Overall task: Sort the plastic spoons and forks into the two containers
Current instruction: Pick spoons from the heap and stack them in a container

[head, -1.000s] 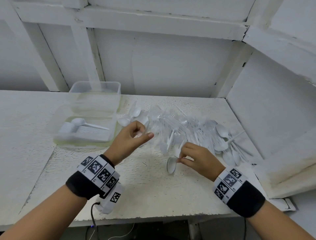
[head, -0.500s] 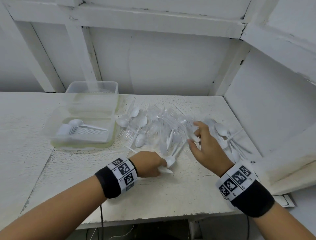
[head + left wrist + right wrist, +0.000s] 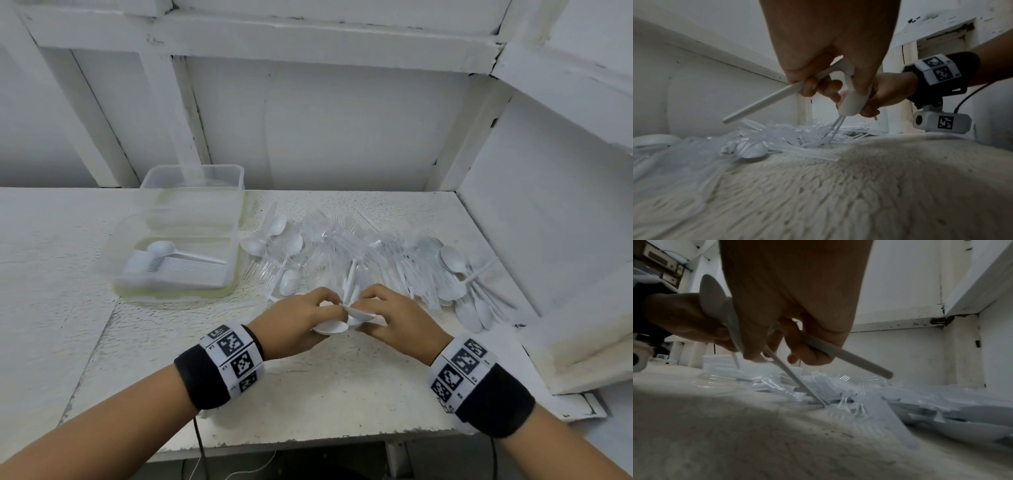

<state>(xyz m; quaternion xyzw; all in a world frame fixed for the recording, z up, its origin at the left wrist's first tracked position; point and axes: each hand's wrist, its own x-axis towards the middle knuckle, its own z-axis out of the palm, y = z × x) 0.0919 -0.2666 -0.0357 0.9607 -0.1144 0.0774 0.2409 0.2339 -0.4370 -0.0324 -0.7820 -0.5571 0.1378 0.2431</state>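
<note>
Both hands meet at the front of the cutlery pile (image 3: 359,260), a heap of white spoons and clear forks. My left hand (image 3: 330,308) grips white spoons: a bowl (image 3: 330,329) sticks out below its fingers, and a handle (image 3: 762,104) shows in the left wrist view. My right hand (image 3: 363,308) grips a white spoon handle (image 3: 846,356), with a thin clear handle (image 3: 795,378) slanting down from its fingers to the table. The near clear container (image 3: 137,284) holds a row of stacked white spoons (image 3: 171,260). The far clear container (image 3: 193,171) stands behind it; I see no cutlery inside.
White walls close in behind and on the right (image 3: 548,205). A paper slip (image 3: 582,407) lies at the table's right front corner. The table's front edge (image 3: 308,442) runs just behind my wrists.
My left hand dropped from the pile and took the spoon lying in front. My right hand reached into the pile, then came back. Both hands now meet, holding spoons.
</note>
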